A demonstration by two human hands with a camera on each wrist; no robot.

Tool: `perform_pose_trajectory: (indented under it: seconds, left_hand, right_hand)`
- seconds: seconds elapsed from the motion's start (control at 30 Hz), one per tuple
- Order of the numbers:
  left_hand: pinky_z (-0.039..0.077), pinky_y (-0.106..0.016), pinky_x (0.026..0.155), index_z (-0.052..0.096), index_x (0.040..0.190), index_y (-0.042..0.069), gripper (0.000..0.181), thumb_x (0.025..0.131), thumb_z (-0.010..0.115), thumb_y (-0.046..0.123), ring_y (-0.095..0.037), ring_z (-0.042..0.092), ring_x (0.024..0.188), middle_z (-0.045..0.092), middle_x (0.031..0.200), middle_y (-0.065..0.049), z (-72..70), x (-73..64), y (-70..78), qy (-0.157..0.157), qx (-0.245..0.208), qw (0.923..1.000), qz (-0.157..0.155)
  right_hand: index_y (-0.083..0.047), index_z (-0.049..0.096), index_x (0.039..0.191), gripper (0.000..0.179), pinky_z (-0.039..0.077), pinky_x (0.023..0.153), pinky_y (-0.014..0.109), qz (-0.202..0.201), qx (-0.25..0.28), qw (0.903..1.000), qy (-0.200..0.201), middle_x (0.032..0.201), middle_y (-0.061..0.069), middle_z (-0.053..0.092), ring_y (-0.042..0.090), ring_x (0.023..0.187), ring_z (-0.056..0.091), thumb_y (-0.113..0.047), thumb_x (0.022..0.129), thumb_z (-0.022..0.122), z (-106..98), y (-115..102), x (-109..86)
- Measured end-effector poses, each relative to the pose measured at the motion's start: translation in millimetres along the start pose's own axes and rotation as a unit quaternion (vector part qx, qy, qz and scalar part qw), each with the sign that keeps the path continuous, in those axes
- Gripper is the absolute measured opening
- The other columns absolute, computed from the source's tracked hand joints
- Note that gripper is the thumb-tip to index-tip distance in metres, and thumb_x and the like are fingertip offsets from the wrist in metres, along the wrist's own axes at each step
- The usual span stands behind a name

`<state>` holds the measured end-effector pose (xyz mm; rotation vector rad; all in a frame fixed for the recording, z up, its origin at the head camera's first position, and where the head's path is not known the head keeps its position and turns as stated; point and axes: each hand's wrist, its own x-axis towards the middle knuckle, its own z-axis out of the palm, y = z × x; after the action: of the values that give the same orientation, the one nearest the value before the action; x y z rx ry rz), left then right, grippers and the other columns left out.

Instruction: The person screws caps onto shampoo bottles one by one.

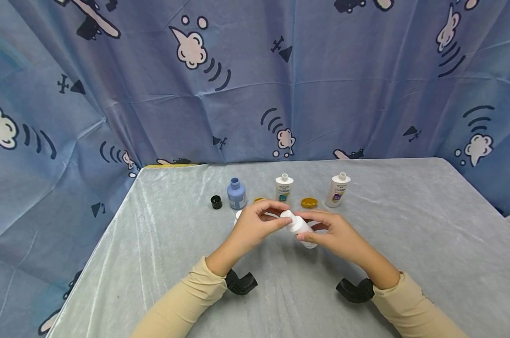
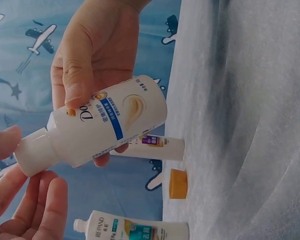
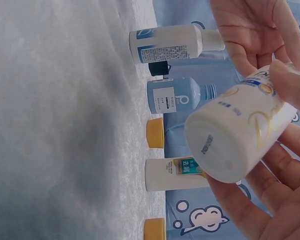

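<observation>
Tilted above the table, a white Dove bottle (image 2: 112,117) is gripped around its body by my right hand (image 1: 333,234). My left hand (image 1: 257,220) pinches the bottle's white cap (image 2: 37,151) between thumb and fingers. The cap sits on the bottle's neck; whether it is loose I cannot tell. In the right wrist view the bottle's round base (image 3: 217,145) faces the camera. Behind my left hand another white bottle (image 3: 167,45) stands upright with its white cap on, mostly hidden in the head view.
On the grey cloth-covered table (image 1: 162,281) stand an uncapped blue bottle (image 1: 236,195) and two uncapped white bottles, one central (image 1: 283,189), one on the right (image 1: 336,191). A black cap (image 1: 216,202) and yellow caps (image 1: 309,203) lie among them. A patterned blue curtain (image 1: 238,108) hangs behind.
</observation>
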<state>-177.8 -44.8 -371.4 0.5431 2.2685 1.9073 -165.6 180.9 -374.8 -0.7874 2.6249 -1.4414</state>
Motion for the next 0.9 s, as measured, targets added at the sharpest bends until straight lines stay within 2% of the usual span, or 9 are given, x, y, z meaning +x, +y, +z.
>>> perform_pose_trajectory:
  seconds: [0.27, 0.5, 0.73, 0.9]
  left_hand:
    - [0.059, -0.022, 0.083, 0.070, 0.117, 0.000, 0.029, 0.089, 0.073, 0.008, -0.022, 0.069, 0.103, 0.067, 0.122, -0.016, -0.3, -0.6, 2.4, -0.014, -0.003, 0.9998, 0.011]
    - [0.058, -0.024, 0.090, 0.068, 0.118, -0.004, 0.029, 0.090, 0.070, 0.003, -0.027, 0.067, 0.109, 0.065, 0.125, -0.018, -0.5, -1.7, 2.6, -0.030, -0.007, 0.9984, 0.046]
    - [0.056, -0.025, 0.093, 0.067, 0.118, -0.008, 0.029, 0.090, 0.068, 0.001, -0.027, 0.063, 0.113, 0.064, 0.124, -0.021, 0.0, -2.2, 3.0, -0.036, -0.004, 0.9962, 0.079]
    - [0.056, -0.026, 0.094, 0.068, 0.119, -0.006, 0.029, 0.090, 0.068, 0.001, -0.028, 0.063, 0.114, 0.064, 0.125, -0.020, -0.3, -3.1, 3.8, -0.038, -0.002, 0.9962, 0.079]
  right_hand:
    - [-0.005, 0.066, 0.129, 0.045, 0.057, 0.084, 0.026, 0.004, -0.002, 1.0000, -0.002, 0.130, 0.014, 0.066, 0.002, 0.107, 0.060, -0.019, 0.087, 0.077, 0.2, -0.2, 0.3]
    - [-0.005, 0.067, 0.127, 0.045, 0.057, 0.085, 0.026, 0.009, -0.003, 1.0000, 0.002, 0.129, 0.013, 0.066, -0.007, 0.107, 0.056, -0.019, 0.086, 0.078, 1.3, 1.8, 1.2]
    - [-0.002, 0.066, 0.127, 0.042, 0.057, 0.085, 0.026, -0.013, 0.006, 0.9999, 0.000, 0.128, 0.016, 0.067, -0.008, 0.107, 0.056, -0.016, 0.088, 0.076, -0.2, 0.8, -0.2]
    - [-0.003, 0.067, 0.127, 0.042, 0.057, 0.085, 0.027, -0.016, 0.011, 0.9998, 0.001, 0.128, 0.015, 0.067, -0.007, 0.107, 0.056, -0.016, 0.088, 0.076, -0.2, -0.2, -0.7]
